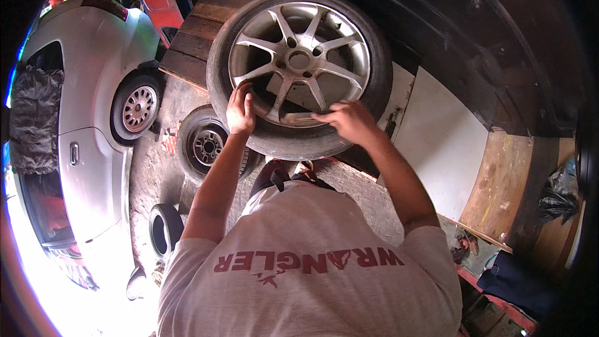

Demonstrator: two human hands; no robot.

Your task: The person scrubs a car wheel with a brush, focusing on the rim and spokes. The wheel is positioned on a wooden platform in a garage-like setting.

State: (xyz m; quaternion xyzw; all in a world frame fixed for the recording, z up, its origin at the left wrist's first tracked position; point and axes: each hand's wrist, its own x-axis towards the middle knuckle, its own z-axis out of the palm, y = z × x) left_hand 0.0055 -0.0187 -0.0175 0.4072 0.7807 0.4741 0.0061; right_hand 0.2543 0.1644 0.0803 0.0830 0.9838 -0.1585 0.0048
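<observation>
A car wheel (285, 90) with a silver multi-spoke rim lies face up in front of me, a black tyre (299, 142) around it. My left hand (240, 110) rests on the tyre's near left side, fingers stretched to the rim's lip and thumb apart. At the near right part of the lip, my right hand (350, 120) is closed, its fingertips pressed against the metal. Slight blur there hides what, if anything, those fingers hold. Dull greyish-brown marks show on the rim beside them.
Wooden planks (196, 32) lie under the wheel's far left side. A silver car (93, 156) stands at the left. Below the planks are a wheel with a dark steel rim (203, 143) and a loose tyre (163, 231). A white panel (446, 143) lies to the right.
</observation>
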